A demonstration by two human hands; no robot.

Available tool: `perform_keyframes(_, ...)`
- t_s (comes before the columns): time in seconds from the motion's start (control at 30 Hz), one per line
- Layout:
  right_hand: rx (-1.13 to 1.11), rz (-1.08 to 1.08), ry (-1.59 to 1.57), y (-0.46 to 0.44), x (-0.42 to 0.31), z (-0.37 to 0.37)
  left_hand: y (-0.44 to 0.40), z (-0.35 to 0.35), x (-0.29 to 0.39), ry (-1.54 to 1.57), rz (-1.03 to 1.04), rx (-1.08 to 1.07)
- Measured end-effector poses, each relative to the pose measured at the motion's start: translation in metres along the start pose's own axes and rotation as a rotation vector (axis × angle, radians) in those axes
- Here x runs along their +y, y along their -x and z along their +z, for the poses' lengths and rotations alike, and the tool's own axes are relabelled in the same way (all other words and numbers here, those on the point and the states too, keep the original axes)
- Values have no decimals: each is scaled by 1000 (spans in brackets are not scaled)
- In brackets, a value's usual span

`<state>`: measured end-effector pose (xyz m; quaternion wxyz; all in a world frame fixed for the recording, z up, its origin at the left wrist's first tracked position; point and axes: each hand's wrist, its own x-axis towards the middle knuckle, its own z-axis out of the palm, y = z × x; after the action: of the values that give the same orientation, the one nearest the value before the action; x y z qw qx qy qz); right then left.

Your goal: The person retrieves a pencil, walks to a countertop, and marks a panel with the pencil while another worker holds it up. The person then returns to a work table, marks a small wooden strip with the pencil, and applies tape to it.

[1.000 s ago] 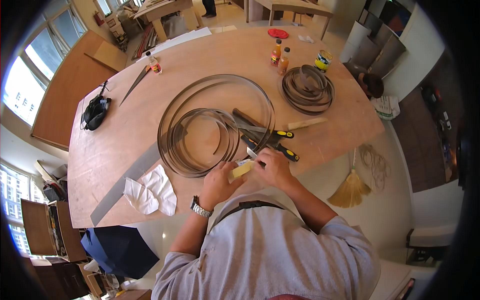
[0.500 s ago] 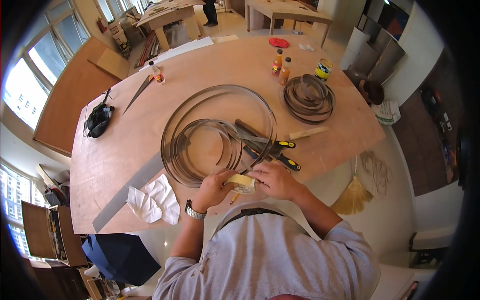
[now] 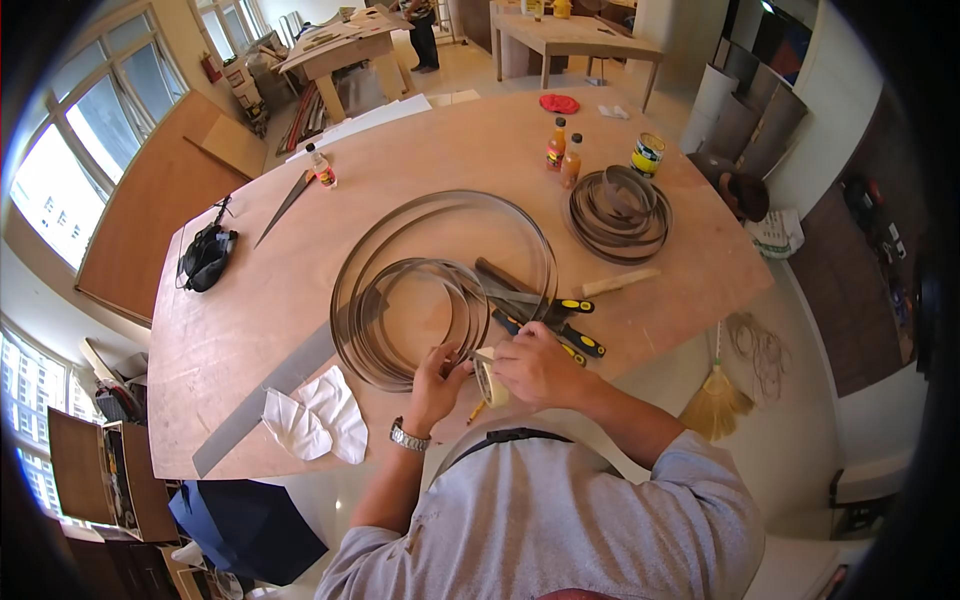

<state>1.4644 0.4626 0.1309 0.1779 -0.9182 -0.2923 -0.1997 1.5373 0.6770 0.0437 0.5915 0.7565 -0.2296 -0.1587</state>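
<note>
My right hand [image 3: 537, 368] grips a roll of masking tape [image 3: 490, 384], turned on its edge with its hole facing left. My left hand [image 3: 437, 386], with a watch on the wrist, has its fingers curled at the near edge of a coiled dark strip [image 3: 357, 340]. Its fingertips are close to the tape roll, and what they pinch is too small to make out. Beside the coil lie a hammer-like dark handle [image 3: 497, 274] and several tools with black and yellow handles [image 3: 582, 342]. A pencil [image 3: 476, 411] shows just below the tape.
A grey metal straightedge [image 3: 265, 395] and white cloth [image 3: 318, 415] lie left. Farther back are a handsaw [image 3: 285, 207], sauce bottles [image 3: 556, 145], a yellow can [image 3: 647, 155] and a second coil [image 3: 620, 235]. A broom [image 3: 716, 403] stands off the right edge. Another person [image 3: 424, 40] stands behind.
The tape roll has passed from my left hand to my right and turned onto its edge. My left fingers have moved away from it to the coil's near edge.
</note>
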Motion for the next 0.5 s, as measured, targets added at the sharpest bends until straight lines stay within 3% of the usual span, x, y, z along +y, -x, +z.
perform_keyframes(0.03,4,21,28,-3,0,1,1,4,0,60,-74,22)
perform_keyframes(0.17,60,100,96,-9,8,18,9,36,5,404,117,-81)
perform_keyframes(0.3,59,140,128,-12,8,21,4,38,-3,210,43,-85)
perform_keyframes(0.5,107,175,118,-9,5,20,8,32,46,-186,-32,-3)
